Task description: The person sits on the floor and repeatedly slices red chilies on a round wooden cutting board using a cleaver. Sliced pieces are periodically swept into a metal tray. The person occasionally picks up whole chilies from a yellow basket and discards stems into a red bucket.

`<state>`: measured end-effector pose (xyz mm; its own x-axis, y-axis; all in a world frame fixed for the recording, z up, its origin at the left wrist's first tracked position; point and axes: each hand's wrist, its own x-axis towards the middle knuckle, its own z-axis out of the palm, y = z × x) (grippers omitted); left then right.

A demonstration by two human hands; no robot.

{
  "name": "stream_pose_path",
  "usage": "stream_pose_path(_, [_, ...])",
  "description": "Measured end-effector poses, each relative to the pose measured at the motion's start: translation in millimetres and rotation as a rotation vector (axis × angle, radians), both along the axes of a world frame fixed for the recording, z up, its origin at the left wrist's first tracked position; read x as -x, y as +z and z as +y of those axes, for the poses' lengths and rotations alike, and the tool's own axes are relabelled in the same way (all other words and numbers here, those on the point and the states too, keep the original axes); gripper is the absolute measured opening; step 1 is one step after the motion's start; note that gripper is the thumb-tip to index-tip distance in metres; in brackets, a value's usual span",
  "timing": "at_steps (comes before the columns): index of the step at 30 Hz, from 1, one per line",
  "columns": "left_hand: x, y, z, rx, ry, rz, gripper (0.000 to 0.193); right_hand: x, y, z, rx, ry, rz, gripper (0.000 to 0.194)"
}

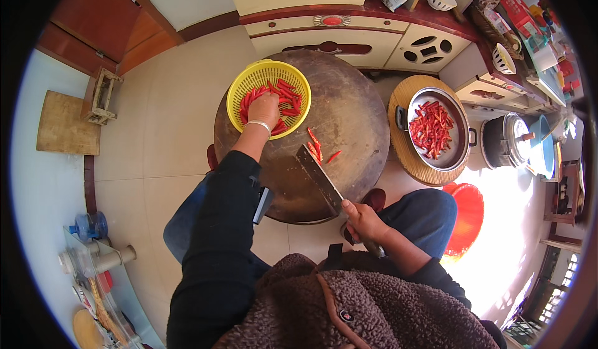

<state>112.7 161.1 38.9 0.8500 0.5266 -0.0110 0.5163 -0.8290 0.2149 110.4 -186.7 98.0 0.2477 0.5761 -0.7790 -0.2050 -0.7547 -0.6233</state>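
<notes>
My left hand (264, 111) reaches into a yellow plastic colander (301, 76) of whole red chilies (289, 97). Its fingertips are hidden among them, so whether it grips one is unclear. The colander stands at the far left of a round dark wooden chopping board (348, 97). In my right hand (366, 220) is the handle of a cleaver (322, 178), its blade slanting over the board. Split red chili pieces (314, 144) lie by the blade's tip, and a small piece (334, 156) lies just right of them.
Right of the board, a two-handled metal pan (462, 155) of cut chilies (432, 129) rests on a round wooden stool (399, 92). Beyond are a lidded pot (507, 139) and a blue basin (543, 143). Cream cabinets (322, 36) line the back. A red bucket (465, 220) stands beside my knee.
</notes>
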Motion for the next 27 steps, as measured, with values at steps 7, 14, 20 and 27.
stream_pose_path(7, [10, 12, 12, 0.438, 0.144, -0.160, 0.022, 0, -1, -1, 0.003, 0.022, -0.003, 0.062])
stream_pose_path(14, [34, 47, -9, 0.104, -0.020, -0.168, 0.023, 0, -3, -2, -0.041, 0.021, -0.012, 0.063])
stream_pose_path(20, [112, 44, -99, 0.081, -0.016, -0.283, 0.017, 0, -1, -1, -0.074, -0.087, 0.052, 0.062])
stream_pose_path(27, [152, -2, -147, -0.024, 0.055, -0.273, 0.026, 7, 17, 8, -0.055, -0.018, 0.029, 0.060])
